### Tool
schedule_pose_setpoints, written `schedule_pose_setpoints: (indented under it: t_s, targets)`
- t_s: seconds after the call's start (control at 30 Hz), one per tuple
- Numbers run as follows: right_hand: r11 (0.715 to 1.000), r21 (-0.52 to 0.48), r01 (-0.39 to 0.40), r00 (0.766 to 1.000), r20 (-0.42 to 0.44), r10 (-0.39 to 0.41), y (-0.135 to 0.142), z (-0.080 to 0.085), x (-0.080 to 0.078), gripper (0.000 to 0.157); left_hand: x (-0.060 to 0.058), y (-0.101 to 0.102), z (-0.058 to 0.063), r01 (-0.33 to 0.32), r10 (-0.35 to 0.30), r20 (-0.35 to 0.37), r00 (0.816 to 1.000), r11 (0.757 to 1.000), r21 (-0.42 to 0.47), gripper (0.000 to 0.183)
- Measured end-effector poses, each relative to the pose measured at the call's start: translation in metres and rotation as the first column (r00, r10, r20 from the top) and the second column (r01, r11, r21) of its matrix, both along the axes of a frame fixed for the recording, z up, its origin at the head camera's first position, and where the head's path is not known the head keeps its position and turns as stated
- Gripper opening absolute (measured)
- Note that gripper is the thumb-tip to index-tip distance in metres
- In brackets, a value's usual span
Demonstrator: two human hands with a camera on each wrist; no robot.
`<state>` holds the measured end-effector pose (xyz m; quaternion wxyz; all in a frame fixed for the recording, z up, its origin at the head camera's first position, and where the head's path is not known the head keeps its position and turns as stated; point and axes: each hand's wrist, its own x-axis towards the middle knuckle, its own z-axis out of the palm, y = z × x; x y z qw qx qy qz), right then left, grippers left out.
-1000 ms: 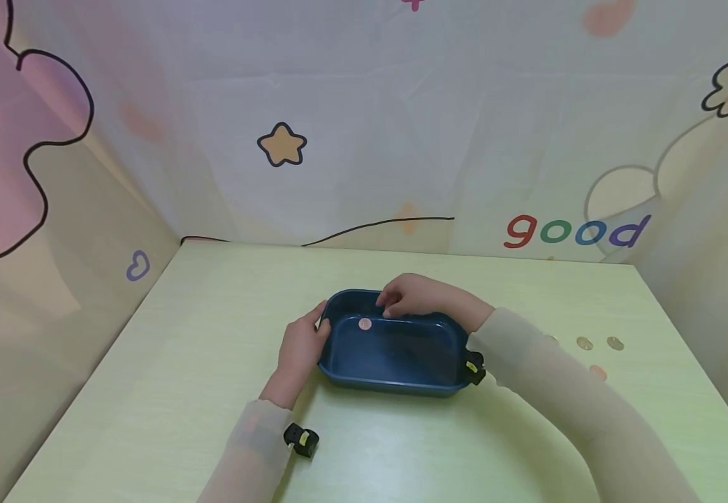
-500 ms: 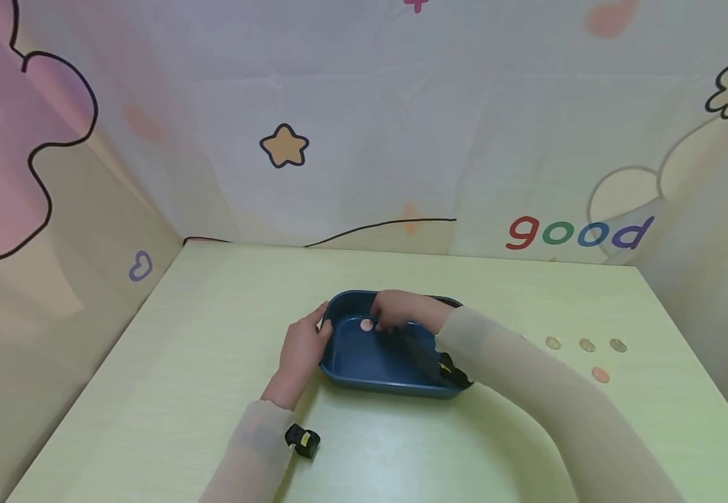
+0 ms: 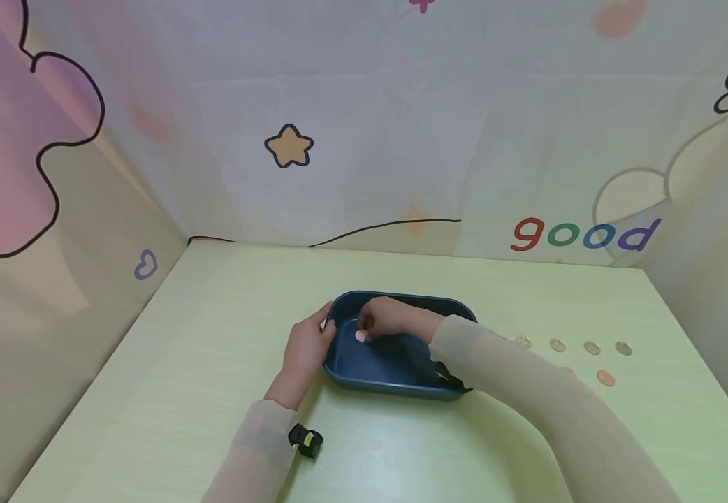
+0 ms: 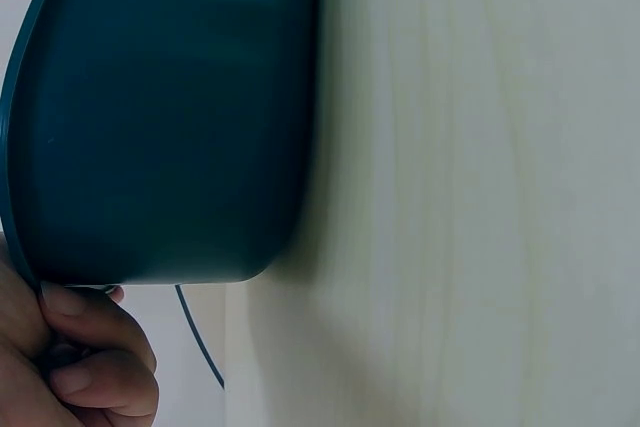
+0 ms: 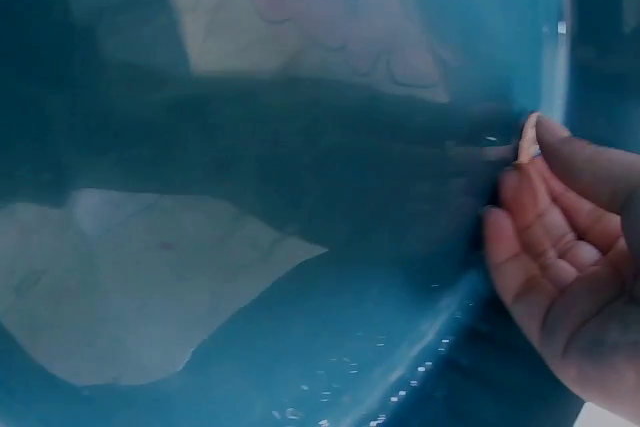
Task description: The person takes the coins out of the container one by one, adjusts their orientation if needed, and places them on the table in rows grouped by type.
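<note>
A dark blue rectangular tray [image 3: 364,367] stands on the pale table. My left hand [image 3: 306,346] grips its left rim; in the left wrist view the curled fingers [image 4: 105,332] meet the tray's edge. Down inside the tray, towards its left end, is my right hand [image 3: 389,318]. It pinches a small copper-coloured coin [image 3: 360,335] between thumb and finger. The right wrist view shows that coin [image 5: 528,139] nearly edge-on, close to the tray floor, which is shiny with reflections. Whether the coin touches the floor, I cannot tell.
Right of the tray, several gold-coloured coins [image 3: 557,345] lie in a row on the table. Below them is a copper-coloured coin [image 3: 606,378], with another partly hidden by the right sleeve [image 3: 527,377]. A printed cloth [image 3: 364,154] hangs behind the table.
My right hand has lowered into the tray and moved left to the coin, which it now pinches. More coins show beside the right sleeve. The left hand has kept its grip.
</note>
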<state>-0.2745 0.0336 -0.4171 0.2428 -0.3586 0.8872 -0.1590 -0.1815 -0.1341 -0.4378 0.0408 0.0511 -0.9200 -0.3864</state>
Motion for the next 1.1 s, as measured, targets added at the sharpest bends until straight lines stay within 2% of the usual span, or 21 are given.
schedule_pose_setpoints:
  t_s: [0.33,0.47,0.57,0.67,0.87,1.1]
  targets:
    - [0.998,-0.045,-0.041,0.998,-0.055,0.038,-0.001,-0.008,0.001,0.015,0.000,0.001,0.000,-0.010,0.010,0.000,1.000,1.000,0.000,0.047]
    - [0.997,-0.018,-0.070,0.993,-0.096,0.068,-0.003,-0.010,0.003,0.015,0.000,0.001,0.000,-0.011,0.011,0.007,1.000,1.000,0.000,0.047]
    - [0.998,-0.003,-0.056,0.992,-0.113,0.056,-0.005,-0.011,0.003,0.016,0.000,0.001,0.000,-0.012,0.012,0.011,1.000,1.000,0.001,0.048]
    - [1.000,-0.006,-0.016,0.996,-0.086,0.015,-0.006,-0.009,0.001,0.015,0.000,0.001,-0.001,-0.015,0.015,0.004,1.000,1.000,-0.003,0.047]
    - [0.999,-0.024,0.041,0.998,0.045,-0.040,-0.002,0.002,-0.002,0.011,0.000,0.001,-0.001,-0.013,0.013,-0.003,1.000,1.000,-0.005,0.047]
    - [0.998,-0.035,0.046,0.997,0.058,-0.044,0.003,0.016,-0.005,0.014,0.000,0.001,0.000,-0.017,0.017,0.003,1.000,1.000,-0.013,0.047]
